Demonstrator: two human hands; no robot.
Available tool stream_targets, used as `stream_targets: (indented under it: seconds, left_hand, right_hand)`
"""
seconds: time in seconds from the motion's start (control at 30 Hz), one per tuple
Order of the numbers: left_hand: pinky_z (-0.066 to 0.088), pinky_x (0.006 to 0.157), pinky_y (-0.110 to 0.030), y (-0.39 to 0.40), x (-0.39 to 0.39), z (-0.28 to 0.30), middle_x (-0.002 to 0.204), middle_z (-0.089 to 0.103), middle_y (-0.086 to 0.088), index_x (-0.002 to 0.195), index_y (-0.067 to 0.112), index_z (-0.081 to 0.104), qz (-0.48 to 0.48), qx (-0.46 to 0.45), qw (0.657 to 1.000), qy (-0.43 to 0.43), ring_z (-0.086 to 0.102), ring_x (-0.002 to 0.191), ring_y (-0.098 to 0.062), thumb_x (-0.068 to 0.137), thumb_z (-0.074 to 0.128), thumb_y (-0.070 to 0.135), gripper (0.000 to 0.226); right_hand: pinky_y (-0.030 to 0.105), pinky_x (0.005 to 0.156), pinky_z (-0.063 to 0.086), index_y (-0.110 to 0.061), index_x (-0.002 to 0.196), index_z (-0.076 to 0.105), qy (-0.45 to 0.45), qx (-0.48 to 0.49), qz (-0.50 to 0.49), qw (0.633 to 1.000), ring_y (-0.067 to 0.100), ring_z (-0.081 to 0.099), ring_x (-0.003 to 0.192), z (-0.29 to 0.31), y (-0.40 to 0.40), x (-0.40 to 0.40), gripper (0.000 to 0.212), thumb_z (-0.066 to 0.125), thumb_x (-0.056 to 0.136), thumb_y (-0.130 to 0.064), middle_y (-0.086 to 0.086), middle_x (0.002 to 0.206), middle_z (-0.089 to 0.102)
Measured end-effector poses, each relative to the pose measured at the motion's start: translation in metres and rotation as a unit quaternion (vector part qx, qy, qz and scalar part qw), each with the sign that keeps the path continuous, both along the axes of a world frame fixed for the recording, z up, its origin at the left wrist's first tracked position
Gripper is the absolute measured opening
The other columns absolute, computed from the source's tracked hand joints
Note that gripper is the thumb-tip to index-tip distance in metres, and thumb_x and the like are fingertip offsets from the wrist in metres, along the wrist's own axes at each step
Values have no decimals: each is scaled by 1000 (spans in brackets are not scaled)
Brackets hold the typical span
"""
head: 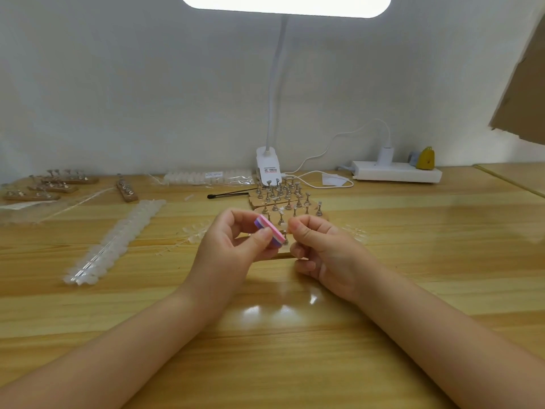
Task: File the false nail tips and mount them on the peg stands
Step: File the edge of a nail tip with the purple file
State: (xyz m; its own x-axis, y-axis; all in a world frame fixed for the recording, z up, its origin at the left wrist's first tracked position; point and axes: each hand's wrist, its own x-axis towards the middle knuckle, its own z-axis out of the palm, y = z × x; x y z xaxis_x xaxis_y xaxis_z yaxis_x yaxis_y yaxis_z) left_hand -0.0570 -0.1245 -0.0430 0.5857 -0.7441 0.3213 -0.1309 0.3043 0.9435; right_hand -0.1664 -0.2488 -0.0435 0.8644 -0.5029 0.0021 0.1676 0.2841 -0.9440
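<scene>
While the left hand (236,243) pinched a pink and purple file block (269,231) above the table (413,261), the right hand (320,246) curled just right of it, hiding the near peg stands (287,208), its pinched nail tip too small to discern.

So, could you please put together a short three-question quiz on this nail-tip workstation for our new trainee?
1. True or false: the left hand holds the pink and purple file block.
2. Which hand pinches the clear nail tip? A) left B) right C) neither
3. What lies just left of the peg stands near the lamp base?

Key:
1. True.
2. B: the right hand pinches it beside the file block.
3. Black tweezers on the wooden table.
</scene>
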Motion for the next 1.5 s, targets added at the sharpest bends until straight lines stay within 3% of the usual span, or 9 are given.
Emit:
stream_targets:
  seconds: [0.23,0.4,0.57,0.73,0.9,1.03,1.23,1.4,1.5]
  left_hand:
    - [57,76,-33,2,10,6,97,68,-16,102,4,56,26,-51,997,57,70,89,-29,87,61,3,16]
    - [58,73,-32,1,0,-1,99,67,-18,100,4,58,-26,8,1000,-6,71,87,-28,82,67,8,21]
    - [57,75,-32,2,10,6,100,67,-19,103,2,55,16,-46,997,64,70,90,-29,87,61,5,18]
    - [58,70,-30,1,1,0,98,67,-20,100,3,59,-25,25,999,-2,71,85,-28,83,66,4,19]
    - [58,72,-32,3,11,11,96,68,-20,106,-2,55,-7,-40,992,122,70,90,-32,81,63,7,27]
    - [59,69,-31,0,2,5,96,68,-23,104,-4,56,-35,33,997,66,71,84,-31,83,64,1,23]
    - [58,70,-31,2,14,12,91,71,-18,104,-1,54,-3,-21,986,167,71,87,-31,87,59,4,18]
    - [58,66,-31,0,3,6,90,70,-24,103,-5,55,-70,63,988,120,70,84,-36,84,64,2,23]
    - [58,68,-33,1,6,11,88,71,-21,102,-2,54,-35,7,989,143,70,84,-36,84,62,3,22]
  right_hand:
    - [16,39,32,-14,76,62,11,2,3,1000,7,45,50,-1,-3,0,11,67,75,-22,-4,63,52]
    - [16,41,34,-19,68,68,4,-9,31,999,7,46,52,-1,-3,0,11,65,78,-23,-1,68,56]
    - [17,40,34,-10,80,61,21,-9,24,999,7,47,52,0,-4,-1,15,67,75,-23,-3,63,52]
    - [17,43,35,-13,76,66,14,-20,49,999,8,47,55,0,-4,-2,13,65,78,-25,0,69,56]
    - [17,42,34,-11,78,59,22,-27,49,998,8,47,55,-1,-5,-2,16,67,76,-26,-3,66,52]
    - [17,43,35,-13,76,63,14,-35,64,997,8,47,56,-2,-5,-1,14,64,79,-27,-1,68,55]
    - [18,42,35,-10,80,60,26,-27,49,998,9,48,55,-2,-6,0,19,67,75,-27,-4,65,54]
    - [18,43,35,-10,79,59,21,-37,59,997,8,47,55,-2,-6,0,19,64,78,-27,1,68,54]
    - [18,42,35,-8,81,59,28,-37,57,997,9,47,55,-1,-5,0,20,65,76,-27,0,67,53]
